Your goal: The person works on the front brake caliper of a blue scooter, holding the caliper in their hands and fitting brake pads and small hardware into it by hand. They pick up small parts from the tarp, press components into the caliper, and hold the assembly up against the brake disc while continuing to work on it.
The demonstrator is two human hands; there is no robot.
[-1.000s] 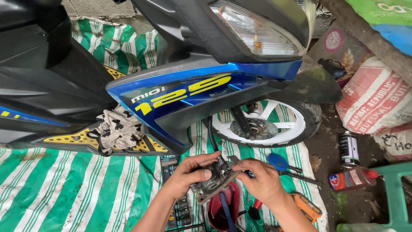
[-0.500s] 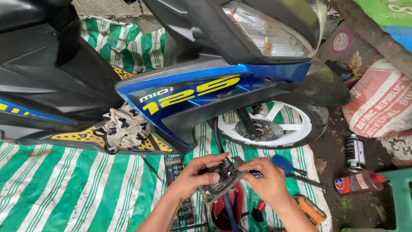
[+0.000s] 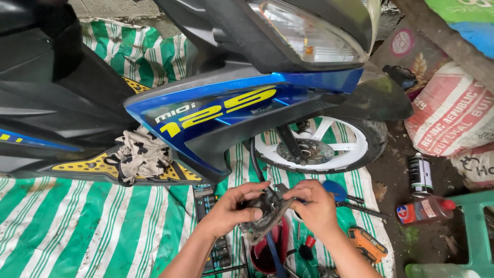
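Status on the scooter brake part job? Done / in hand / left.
Done: a grimy metal part is off the scooter and tools are laid out on the striped tarp.
In hand: left hand and right hand both grip the part over a red tub.
Left: the part is not yet refitted; the front wheel shows its bare disc.

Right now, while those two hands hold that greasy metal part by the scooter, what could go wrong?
1. The metal part sits only between the left hand and right hand; if it slips, it would likely drop into the red bowl just below.
2. The tarp has tools strewn about, such as the orange tool, so a small loose piece could get lost there.
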